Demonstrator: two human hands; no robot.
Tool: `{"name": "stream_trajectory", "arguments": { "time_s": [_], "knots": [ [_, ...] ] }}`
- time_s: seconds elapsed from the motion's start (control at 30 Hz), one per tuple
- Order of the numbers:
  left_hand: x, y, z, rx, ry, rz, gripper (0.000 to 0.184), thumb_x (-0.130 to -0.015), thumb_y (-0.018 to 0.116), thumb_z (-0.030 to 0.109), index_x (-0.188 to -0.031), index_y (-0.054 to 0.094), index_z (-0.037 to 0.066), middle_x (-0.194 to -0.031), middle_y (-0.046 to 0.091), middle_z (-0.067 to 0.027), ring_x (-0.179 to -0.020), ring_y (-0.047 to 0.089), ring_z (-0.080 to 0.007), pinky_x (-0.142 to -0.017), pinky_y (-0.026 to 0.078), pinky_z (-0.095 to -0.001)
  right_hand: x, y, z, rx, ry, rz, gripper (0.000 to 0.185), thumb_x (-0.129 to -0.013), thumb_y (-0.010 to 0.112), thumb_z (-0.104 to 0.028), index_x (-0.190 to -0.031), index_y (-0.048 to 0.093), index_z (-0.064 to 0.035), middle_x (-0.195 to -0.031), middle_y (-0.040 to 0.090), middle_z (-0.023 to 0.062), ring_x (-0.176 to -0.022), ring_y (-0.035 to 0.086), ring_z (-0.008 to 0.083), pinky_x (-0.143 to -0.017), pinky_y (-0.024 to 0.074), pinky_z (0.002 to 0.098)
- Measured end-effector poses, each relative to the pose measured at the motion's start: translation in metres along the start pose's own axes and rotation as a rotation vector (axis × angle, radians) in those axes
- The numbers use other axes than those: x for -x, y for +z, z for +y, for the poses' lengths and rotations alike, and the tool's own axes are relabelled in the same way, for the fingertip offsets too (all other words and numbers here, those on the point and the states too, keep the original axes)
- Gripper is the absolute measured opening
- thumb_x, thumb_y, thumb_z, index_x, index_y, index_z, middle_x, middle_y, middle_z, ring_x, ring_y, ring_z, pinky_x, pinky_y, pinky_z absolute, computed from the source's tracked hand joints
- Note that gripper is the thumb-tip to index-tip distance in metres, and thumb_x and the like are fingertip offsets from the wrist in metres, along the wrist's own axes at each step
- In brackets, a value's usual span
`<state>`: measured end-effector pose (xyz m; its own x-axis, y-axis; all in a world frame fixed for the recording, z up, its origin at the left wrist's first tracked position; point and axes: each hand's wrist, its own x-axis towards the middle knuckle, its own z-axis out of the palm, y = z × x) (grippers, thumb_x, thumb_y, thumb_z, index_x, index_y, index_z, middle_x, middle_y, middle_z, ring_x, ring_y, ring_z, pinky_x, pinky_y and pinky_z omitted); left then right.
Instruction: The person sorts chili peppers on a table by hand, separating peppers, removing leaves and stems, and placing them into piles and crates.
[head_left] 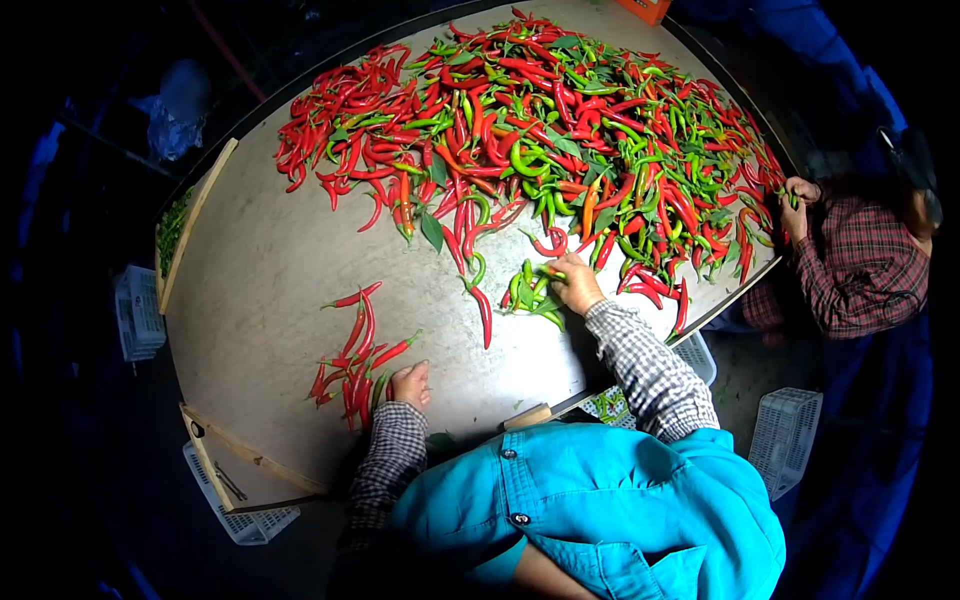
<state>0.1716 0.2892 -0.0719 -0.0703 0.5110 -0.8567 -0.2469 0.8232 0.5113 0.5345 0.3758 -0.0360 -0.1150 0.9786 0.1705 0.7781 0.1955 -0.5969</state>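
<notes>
My left hand [410,385] rests on the table with curled fingers, beside a small group of red chili peppers [358,352]. Whatever those fingers hold, if anything, is hidden. My right hand [577,287] reaches to the front of the big heap, its fingers closed on a green chili pepper [550,271]. Just under it lies a small cluster of mostly green chili peppers [530,291]. Behind both hands spreads the large heap of mixed red and green chili peppers [500,130], with leaves among them.
The table [250,240] has wooden strips [200,225] along parts of its edge. At the right edge a co-worker in a plaid shirt [870,255] handles peppers. Plastic crates [785,430] stand on the floor; another crate [140,310] is at the left. An orange box [645,8] sits at the back.
</notes>
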Motion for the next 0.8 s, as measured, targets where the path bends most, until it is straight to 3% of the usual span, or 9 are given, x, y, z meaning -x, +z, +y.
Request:
{"name": "stream_trajectory", "arguments": {
  "time_s": [0.13, 0.2, 0.23, 0.3, 0.47, 0.5, 0.6, 0.67, 0.8],
  "knots": [
    [-0.006, 0.003, -0.012, 0.016, 0.066, 0.048, 0.021, -0.074, 0.065, 0.019, -0.065, 0.050, 0.007, -0.049, 0.039, 0.0023, -0.036, 0.033, -0.0102, -0.034, 0.028, -0.0264, 0.004, 0.010, -0.004, 0.194, 0.154, -0.305, 0.031, -0.064, 0.067, -0.007, -0.093, 0.060, -0.0050, -0.102, 0.050, 0.0144, -0.092, 0.053, 0.0320, -0.079, 0.0457, 0.0348],
    [-0.020, 0.009, -0.030, -0.110, 0.360, 0.190, 0.015, -0.072, 0.066, 0.014, -0.073, 0.056, 0.003, -0.057, 0.050, -0.0011, -0.047, 0.045, -0.0106, -0.046, 0.039, -0.0246, 0.020, 0.006, -0.008, 0.133, 0.058, -0.392, 0.031, -0.064, 0.066, -0.009, -0.093, 0.058, -0.0053, -0.089, 0.056, 0.0171, -0.085, 0.056, 0.0330, -0.075, 0.0469, 0.0378],
    [-0.022, 0.016, -0.032, -0.190, 0.469, 0.168, 0.013, -0.070, 0.065, 0.009, -0.078, 0.058, 0.000, -0.067, 0.058, -0.0043, -0.059, 0.052, -0.0107, -0.059, 0.043, -0.0233, 0.027, -0.001, -0.017, 0.168, 0.170, -0.466, 0.029, -0.066, 0.064, -0.011, -0.095, 0.058, -0.0059, -0.087, 0.058, 0.0176, -0.085, 0.057, 0.0334, -0.076, 0.0465, 0.0383],
    [-0.016, 0.045, -0.035, -0.388, 0.813, 0.138, 0.014, -0.072, 0.064, 0.009, -0.082, 0.057, 0.003, -0.070, 0.054, -0.0016, -0.063, 0.050, -0.0109, -0.055, 0.043, -0.0265, 0.040, -0.019, -0.034, 0.123, 0.337, -0.512, 0.028, -0.069, 0.061, -0.012, -0.096, 0.057, -0.0057, -0.085, 0.060, 0.0187, -0.084, 0.058, 0.0342, -0.077, 0.0461, 0.0384],
    [0.010, 0.122, -0.002, -0.675, 0.915, -0.062, 0.028, -0.072, 0.066, 0.010, -0.097, 0.054, 0.006, -0.076, 0.061, -0.0120, -0.066, 0.058, -0.0184, -0.062, 0.047, -0.0309, 0.055, -0.024, -0.001, -0.266, 0.455, -0.360, 0.034, -0.067, 0.071, -0.019, -0.098, 0.062, -0.0066, -0.081, 0.063, 0.0150, -0.076, 0.062, 0.0261, -0.073, 0.0469, 0.0326],
    [0.010, 0.133, 0.003, -0.749, 0.956, -0.085, 0.032, -0.072, 0.066, 0.013, -0.101, 0.053, 0.008, -0.078, 0.061, -0.0148, -0.070, 0.060, -0.0232, -0.063, 0.047, -0.0344, 0.045, -0.025, -0.001, -0.218, 0.436, -0.290, 0.031, -0.069, 0.072, -0.025, -0.091, 0.064, -0.0058, -0.081, 0.063, 0.0155, -0.076, 0.061, 0.0270, -0.072, 0.0469, 0.0330],
    [0.030, 0.161, 0.029, -1.042, 0.901, -0.159, 0.039, -0.074, 0.066, 0.017, -0.109, 0.050, 0.011, -0.084, 0.061, -0.0181, -0.077, 0.060, -0.0315, -0.066, 0.047, -0.0407, 0.010, -0.019, -0.015, -0.044, 0.169, -0.091, 0.031, -0.068, 0.069, -0.014, -0.096, 0.062, -0.0048, -0.086, 0.062, 0.0151, -0.077, 0.060, 0.0278, -0.070, 0.0477, 0.0343],
    [0.029, 0.166, 0.031, -1.258, 0.792, -0.206, 0.042, -0.075, 0.065, 0.019, -0.113, 0.048, 0.013, -0.087, 0.061, -0.0186, -0.081, 0.059, -0.0349, -0.067, 0.047, -0.0434, -0.010, -0.004, -0.019, 0.020, -0.039, -0.093, 0.034, -0.067, 0.065, -0.009, -0.101, 0.060, -0.0078, -0.088, 0.061, 0.0149, -0.081, 0.059, 0.0313, -0.072, 0.0471, 0.0378],
    [0.006, 0.161, 0.014, -1.366, 0.978, -0.170, 0.042, -0.074, 0.064, 0.013, -0.113, 0.050, 0.013, -0.088, 0.061, -0.0177, -0.081, 0.060, -0.0328, -0.070, 0.048, -0.0395, -0.034, 0.009, -0.036, 0.329, -0.002, -0.496, 0.038, -0.073, 0.060, -0.014, -0.110, 0.056, -0.0200, -0.096, 0.057, 0.0157, -0.085, 0.059, 0.0310, -0.073, 0.0486, 0.0376]
  ]
}}
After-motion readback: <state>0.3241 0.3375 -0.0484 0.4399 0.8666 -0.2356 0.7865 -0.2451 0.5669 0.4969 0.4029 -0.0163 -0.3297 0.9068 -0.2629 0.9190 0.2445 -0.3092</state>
